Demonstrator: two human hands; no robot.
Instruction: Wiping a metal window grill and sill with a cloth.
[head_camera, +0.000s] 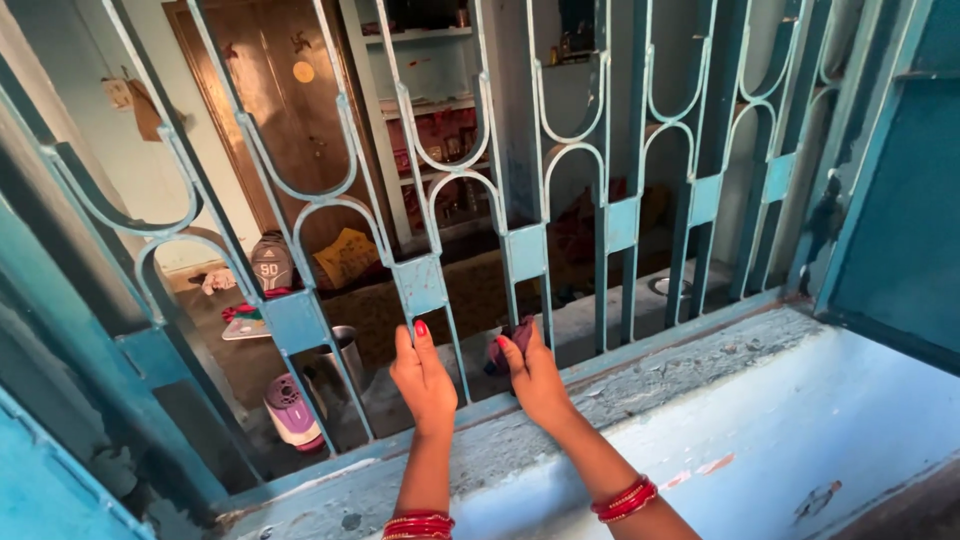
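A worn blue sill (700, 370) is seen below a grille (420, 285) — a room beyond. The left hand (422, 375) is laid open on a bar; the right hand (535, 375) is closed on a dark cloth (508, 345). A steel pot (335, 365) — contents hidden.

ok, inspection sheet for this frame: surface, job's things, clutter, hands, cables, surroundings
surface: pale blue window sill, paint worn and flaking along the ledge below the bars.
job's things: teal metal window grille with curved bars and flat square plates; a dark cloth bunched at the bar base.
clutter: inside the room, a steel pot, a white and purple appliance, a yellow cushion.
hands: left hand rests against a bar, fingers up; right hand presses the cloth to a bar. Red bangles on both wrists.
cables: nothing seen.
surroundings: brown door and stocked wall shelves beyond the grille; blue shutter at right.
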